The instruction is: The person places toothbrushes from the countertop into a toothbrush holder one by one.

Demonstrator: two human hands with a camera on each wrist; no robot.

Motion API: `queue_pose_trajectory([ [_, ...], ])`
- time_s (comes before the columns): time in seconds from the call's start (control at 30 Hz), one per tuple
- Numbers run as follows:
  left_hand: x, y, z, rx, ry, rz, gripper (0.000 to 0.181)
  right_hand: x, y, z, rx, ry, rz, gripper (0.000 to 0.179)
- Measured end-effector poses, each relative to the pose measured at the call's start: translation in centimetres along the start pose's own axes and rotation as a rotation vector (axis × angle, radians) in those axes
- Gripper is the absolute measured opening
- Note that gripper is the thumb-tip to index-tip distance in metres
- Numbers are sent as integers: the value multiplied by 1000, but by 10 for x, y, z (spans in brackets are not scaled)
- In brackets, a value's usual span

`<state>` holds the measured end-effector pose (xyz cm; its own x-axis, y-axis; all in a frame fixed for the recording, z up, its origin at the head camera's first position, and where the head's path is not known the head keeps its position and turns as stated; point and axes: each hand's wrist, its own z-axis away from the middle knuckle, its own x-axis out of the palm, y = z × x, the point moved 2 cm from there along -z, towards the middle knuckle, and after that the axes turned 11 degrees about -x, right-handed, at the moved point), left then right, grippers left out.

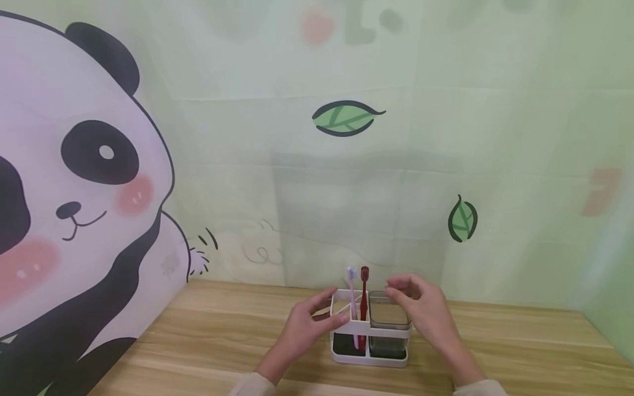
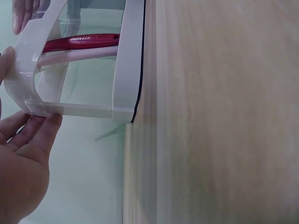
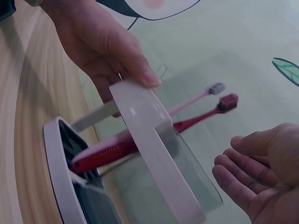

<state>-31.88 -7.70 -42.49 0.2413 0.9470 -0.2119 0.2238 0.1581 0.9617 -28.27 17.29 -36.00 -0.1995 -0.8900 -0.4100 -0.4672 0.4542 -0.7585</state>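
On the table (image 1: 223, 324), a rack (image 1: 381, 331) is held by the left hand (image 1: 304, 325), right hand (image 1: 427, 307) loose. The left-side wall panda (image 1: 89, 192) is cut off.

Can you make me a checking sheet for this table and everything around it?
Surface: wooden table.
Job's things: white holder stands upright; red toothbrush and pink toothbrush on one side, clear cup on the other.
Clutter: dark thing in the right wrist view's corner, too cut off to name.
Hands: left hand grips the holder; right hand is near the cup, holding nothing.
Cables: nothing seen.
Surroundings: backdrop with printed panda and leaves.
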Motion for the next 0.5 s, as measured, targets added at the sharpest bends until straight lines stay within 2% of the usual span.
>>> queue_pose_trajectory([
  [0.5,0,4,1,-1,8,21,66,-39,13,10,-6,5,61,30],
])
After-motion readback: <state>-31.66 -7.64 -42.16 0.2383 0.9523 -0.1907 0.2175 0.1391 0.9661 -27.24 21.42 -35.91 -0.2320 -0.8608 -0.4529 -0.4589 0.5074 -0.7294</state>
